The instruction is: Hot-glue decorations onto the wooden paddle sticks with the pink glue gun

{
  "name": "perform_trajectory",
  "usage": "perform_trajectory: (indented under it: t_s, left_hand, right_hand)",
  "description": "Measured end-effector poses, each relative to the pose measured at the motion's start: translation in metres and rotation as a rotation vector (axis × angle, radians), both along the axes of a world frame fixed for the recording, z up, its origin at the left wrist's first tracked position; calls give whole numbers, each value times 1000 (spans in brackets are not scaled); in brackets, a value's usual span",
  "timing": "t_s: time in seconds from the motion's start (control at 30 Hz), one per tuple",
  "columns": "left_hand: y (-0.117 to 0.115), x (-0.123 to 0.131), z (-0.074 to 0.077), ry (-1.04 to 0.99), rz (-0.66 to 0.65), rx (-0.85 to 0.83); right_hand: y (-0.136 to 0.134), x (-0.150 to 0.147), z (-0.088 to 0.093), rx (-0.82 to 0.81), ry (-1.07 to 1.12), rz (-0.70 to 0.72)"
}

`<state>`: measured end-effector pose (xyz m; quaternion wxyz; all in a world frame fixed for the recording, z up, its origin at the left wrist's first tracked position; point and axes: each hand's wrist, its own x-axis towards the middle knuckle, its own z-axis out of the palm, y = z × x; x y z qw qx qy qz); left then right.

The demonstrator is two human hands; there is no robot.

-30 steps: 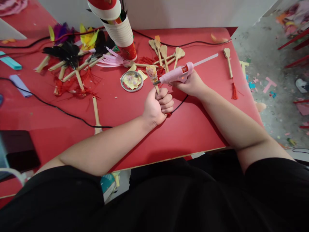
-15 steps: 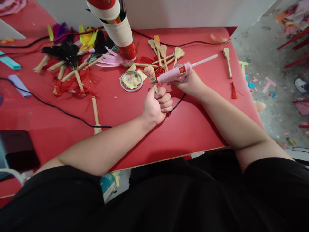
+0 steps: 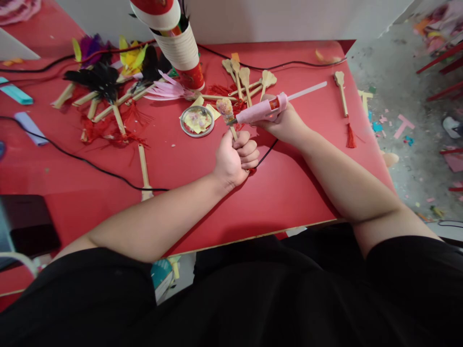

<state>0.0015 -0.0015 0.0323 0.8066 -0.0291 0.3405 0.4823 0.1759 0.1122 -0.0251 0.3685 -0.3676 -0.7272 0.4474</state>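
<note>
My left hand (image 3: 238, 156) is closed round the handle of a small wooden stick with a wide, speckled head (image 3: 224, 109). A bit of red tassel shows below that fist. In my right hand (image 3: 280, 123) is a pink hot glue gun (image 3: 260, 110), with a clear glue stick (image 3: 307, 90) poking out of its back. The gun's nozzle is at the stick just under its head; whether it touches I cannot tell. Left of the stick, a round metal-rimmed dish (image 3: 197, 121) with yellowish, glittery contents rests on the red table (image 3: 289, 183).
Several bare wooden sticks (image 3: 245, 79) lie behind the gun, and one with a red tassel (image 3: 340, 91) lies right. Feathered sticks (image 3: 115, 115) are heaped at left near stacked paper cups (image 3: 181, 53). Black cords (image 3: 90, 166) cross the table; a dark phone (image 3: 32, 224) lies front left.
Almost nothing differs. Both hands, the wooden stick and the glue gun keep nearly the same position, with only a very slight shift of the whole view.
</note>
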Motion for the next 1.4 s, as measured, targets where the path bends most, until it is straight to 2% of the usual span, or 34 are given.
perform_trajectory:
  t_s: [0.87, 1.07, 1.4]
  left_hand:
    - [-1, 3, 0, 40, 5, 6]
    - [-1, 1, -1, -1, 14, -5]
    - [2, -2, -2, -30, 19, -9]
  right_hand:
    - [0, -1, 3, 55, -47, -34]
    - [3, 2, 0, 42, -55, -44]
    - [1, 9, 6, 18, -77, -53]
